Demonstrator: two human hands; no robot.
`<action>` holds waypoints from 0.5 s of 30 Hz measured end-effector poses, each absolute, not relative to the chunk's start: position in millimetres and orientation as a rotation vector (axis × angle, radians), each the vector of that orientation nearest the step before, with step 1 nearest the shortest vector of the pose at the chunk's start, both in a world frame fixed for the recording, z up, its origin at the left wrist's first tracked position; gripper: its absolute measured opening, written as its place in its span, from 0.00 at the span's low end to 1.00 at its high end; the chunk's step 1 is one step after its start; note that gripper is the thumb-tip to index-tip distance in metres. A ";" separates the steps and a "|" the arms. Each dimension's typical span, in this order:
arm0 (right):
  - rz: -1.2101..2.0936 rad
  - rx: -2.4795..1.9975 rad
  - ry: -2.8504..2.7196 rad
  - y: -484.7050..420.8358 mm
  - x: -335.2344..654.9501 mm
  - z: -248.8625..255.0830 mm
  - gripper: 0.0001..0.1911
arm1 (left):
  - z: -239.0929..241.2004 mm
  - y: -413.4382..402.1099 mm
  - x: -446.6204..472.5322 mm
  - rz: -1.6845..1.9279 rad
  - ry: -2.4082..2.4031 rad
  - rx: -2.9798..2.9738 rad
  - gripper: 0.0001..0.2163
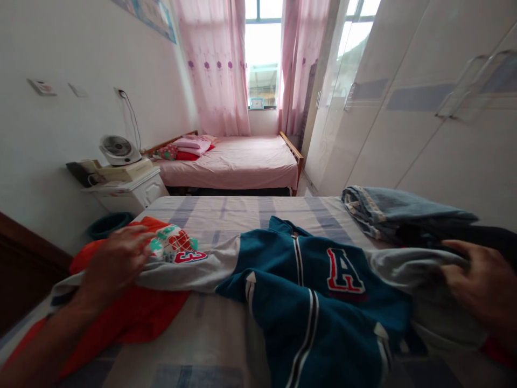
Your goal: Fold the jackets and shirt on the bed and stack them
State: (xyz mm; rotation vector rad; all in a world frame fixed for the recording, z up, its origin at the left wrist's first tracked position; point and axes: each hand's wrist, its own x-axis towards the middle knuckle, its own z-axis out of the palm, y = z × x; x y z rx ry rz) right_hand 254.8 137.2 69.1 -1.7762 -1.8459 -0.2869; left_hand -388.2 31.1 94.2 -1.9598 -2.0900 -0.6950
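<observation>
A teal zip-up jacket (311, 302) with grey sleeves and a letter A on its chest lies front up on the bed in front of me, its lower body rumpled. My left hand (121, 256) is over the sleeve on the left, fingers stretched out and slightly blurred. Beneath that sleeve spreads an orange shirt (145, 312) with a printed picture. On the other side my right hand (479, 280) is at the bunched grey sleeve (416, 267), thumb and fingers apart. Whether either hand touches the cloth is hard to tell.
Folded jeans (404, 207) lie at the right, beside dark clothing (484, 237). Beyond stands a second bed (242, 161) with pink bedding. A small fan (118, 150) sits on a white cabinet (147, 186) at the left, near a dark bin (109, 223). White wardrobes (388, 140) line the right.
</observation>
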 end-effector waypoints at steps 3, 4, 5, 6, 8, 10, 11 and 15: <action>-0.217 -1.681 -2.074 147.5 207.0 78.0 0.27 | 68.8 61.2 -341.4 -0.398 -2.067 -2.226 0.20; -0.173 -1.665 -2.156 152.8 196.0 75.1 0.27 | 60.2 68.7 -329.2 -0.324 -2.089 -2.298 0.21; -0.126 -1.663 -2.239 158.3 187.6 69.6 0.28 | 52.3 74.5 -319.0 -0.264 -2.112 -2.346 0.23; -0.080 -1.671 -2.321 163.4 181.6 62.6 0.29 | 45.9 78.4 -310.8 -0.211 -2.139 -2.371 0.24; -0.005 -1.710 -2.457 170.6 175.4 48.1 0.27 | 38.9 81.2 -299.7 -0.131 -2.210 -2.363 0.21; 0.061 -1.717 -2.530 172.1 174.1 40.7 0.20 | 42.1 78.9 -294.8 -0.088 -2.235 -2.346 0.13; 0.106 -1.691 -2.520 171.2 174.5 41.6 0.18 | 47.9 76.8 -294.5 -0.084 -2.222 -2.339 0.12; 0.300 -1.595 -2.187 170.8 173.8 77.7 0.19 | 97.0 73.6 -306.9 -0.343 -2.086 -2.160 0.15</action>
